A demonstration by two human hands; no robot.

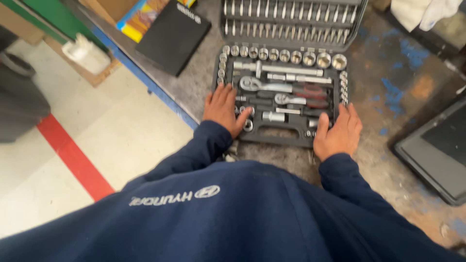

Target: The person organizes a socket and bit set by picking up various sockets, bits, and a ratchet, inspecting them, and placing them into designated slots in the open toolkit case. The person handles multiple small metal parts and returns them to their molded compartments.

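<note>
Worn grey metal bench surface (388,111), stained with blue and rust patches, is occupied by an open black moulded plastic socket case (281,138). Two chrome ratchet handles (264,86) are seated in its centre, and one row of round chrome sockets (284,56) is set along the far edge. The left hand (223,107) is laid flat, fingers spread, on the case's near left corner. The right hand (338,134) is pressed open against the near right corner. Nothing is grasped by either hand.
</note>
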